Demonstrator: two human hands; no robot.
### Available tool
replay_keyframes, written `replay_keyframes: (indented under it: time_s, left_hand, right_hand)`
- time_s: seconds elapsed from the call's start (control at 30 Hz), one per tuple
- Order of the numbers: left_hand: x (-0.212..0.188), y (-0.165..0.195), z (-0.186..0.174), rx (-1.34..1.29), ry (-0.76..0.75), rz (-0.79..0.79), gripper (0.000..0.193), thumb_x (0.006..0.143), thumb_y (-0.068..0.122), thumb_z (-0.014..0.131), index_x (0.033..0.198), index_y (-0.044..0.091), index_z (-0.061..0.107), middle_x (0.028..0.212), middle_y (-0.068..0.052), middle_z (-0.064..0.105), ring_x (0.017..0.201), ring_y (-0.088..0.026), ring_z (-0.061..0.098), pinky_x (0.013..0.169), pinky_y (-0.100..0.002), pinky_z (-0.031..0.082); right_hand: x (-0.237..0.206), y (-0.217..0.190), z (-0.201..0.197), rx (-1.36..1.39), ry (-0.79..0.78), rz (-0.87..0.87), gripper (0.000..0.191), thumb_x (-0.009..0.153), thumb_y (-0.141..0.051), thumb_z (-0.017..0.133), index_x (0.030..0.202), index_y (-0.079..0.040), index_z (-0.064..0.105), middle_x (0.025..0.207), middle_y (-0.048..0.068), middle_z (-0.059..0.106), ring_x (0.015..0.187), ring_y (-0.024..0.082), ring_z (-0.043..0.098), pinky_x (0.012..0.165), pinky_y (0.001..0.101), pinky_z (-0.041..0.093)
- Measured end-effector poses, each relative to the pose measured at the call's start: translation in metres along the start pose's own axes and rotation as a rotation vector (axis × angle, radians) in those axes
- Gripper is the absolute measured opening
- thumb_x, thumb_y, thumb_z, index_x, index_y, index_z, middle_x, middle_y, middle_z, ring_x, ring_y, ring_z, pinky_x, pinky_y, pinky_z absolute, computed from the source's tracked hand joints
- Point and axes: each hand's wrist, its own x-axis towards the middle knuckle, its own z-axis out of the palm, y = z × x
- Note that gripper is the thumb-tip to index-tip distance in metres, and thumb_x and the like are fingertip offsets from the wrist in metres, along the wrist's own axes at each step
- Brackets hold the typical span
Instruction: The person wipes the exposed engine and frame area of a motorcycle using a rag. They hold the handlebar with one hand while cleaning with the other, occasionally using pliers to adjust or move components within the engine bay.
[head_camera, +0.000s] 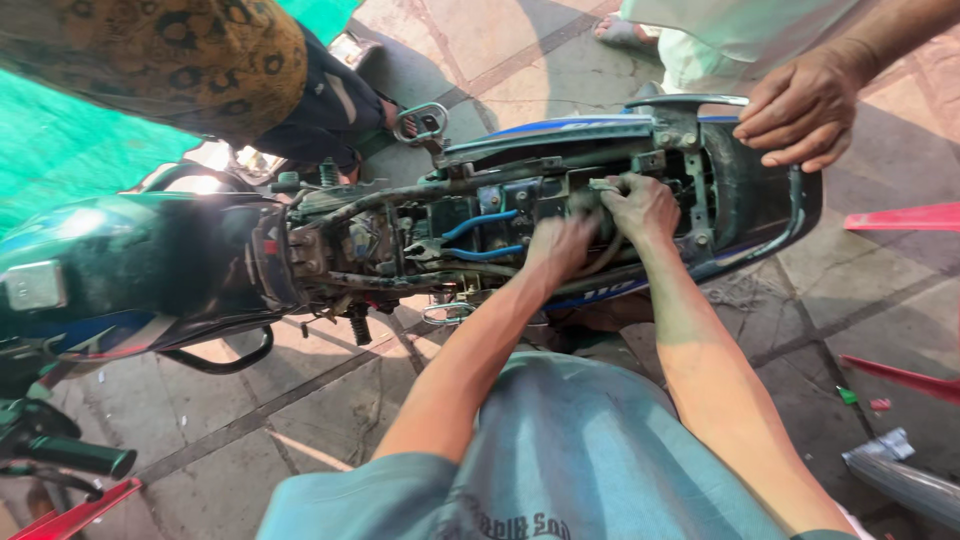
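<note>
Motorcycle frame (420, 215), both hands (600, 225) inside

Harsh sunlight, hard shadows, edge distortion

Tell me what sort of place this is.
Probably an open-air roadside motorcycle repair spot. A motorcycle stands on stone paving with its seat off and frame exposed; both hands, left hand and right hand, work in it, and loose red panels lie nearby.
</note>
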Motion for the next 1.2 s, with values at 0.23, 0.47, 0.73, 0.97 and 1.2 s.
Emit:
replay_keyframes:
  time_s: [0.23, 0.47, 0.73, 0.97, 1.2]
  left_hand:
    - [0.003, -0.007, -0.007, -0.008, 0.010, -0.034, 0.044, 0.097, 0.017, 0.049, 0.140, 0.019, 0.056, 0.112, -0.013, 0.071, 0.075, -0.031, 0.074, 0.062, -0.046, 0.057]
    - [0.008, 0.000, 0.001, -0.065, 0.087, -0.069, 0.050, 0.093, 0.012, 0.049, 0.143, 0.016, 0.056, 0.111, -0.013, 0.073, 0.077, -0.032, 0.074, 0.064, -0.046, 0.058]
    - [0.010, -0.001, -0.008, 0.018, 0.012, -0.140, 0.046, 0.098, 0.017, 0.045, 0.143, 0.014, 0.056, 0.107, -0.014, 0.072, 0.076, -0.029, 0.074, 0.062, -0.044, 0.057]
    - [0.051, 0.011, 0.008, 0.170, 0.149, -0.341, 0.052, 0.095, 0.023, 0.051, 0.141, 0.000, 0.053, 0.135, -0.019, 0.063, 0.079, -0.022, 0.075, 0.053, -0.041, 0.056]
    - [0.038, 0.057, 0.032, 0.476, -0.114, -0.241, 0.054, 0.094, 0.033, 0.052, 0.131, -0.007, 0.053, 0.143, -0.029, 0.057, 0.109, -0.029, 0.068, 0.045, -0.037, 0.056]
  right_hand:
    - [0.003, -0.001, 0.001, 0.037, -0.011, 0.006, 0.037, 0.079, -0.045, 0.075, 0.114, -0.032, 0.079, 0.099, 0.014, 0.076, 0.096, 0.037, 0.071, 0.085, 0.0482, 0.055]
    - [-0.001, 0.004, 0.002, 0.017, -0.002, -0.015, 0.036, 0.081, -0.048, 0.074, 0.113, -0.032, 0.080, 0.101, 0.015, 0.075, 0.096, 0.037, 0.071, 0.085, 0.0482, 0.055]
    - [-0.001, -0.005, -0.004, -0.007, -0.018, -0.027, 0.040, 0.079, -0.048, 0.076, 0.115, -0.032, 0.079, 0.100, 0.016, 0.075, 0.096, 0.038, 0.070, 0.083, 0.0485, 0.056]
    - [0.000, -0.003, -0.007, -0.005, -0.004, -0.058, 0.039, 0.078, -0.046, 0.076, 0.114, -0.032, 0.079, 0.099, 0.019, 0.074, 0.094, 0.041, 0.069, 0.081, 0.0505, 0.055]
    - [0.005, 0.002, -0.003, 0.033, -0.015, -0.065, 0.028, 0.077, -0.043, 0.073, 0.093, -0.021, 0.080, 0.098, 0.014, 0.076, 0.092, 0.039, 0.070, 0.080, 0.0476, 0.055]
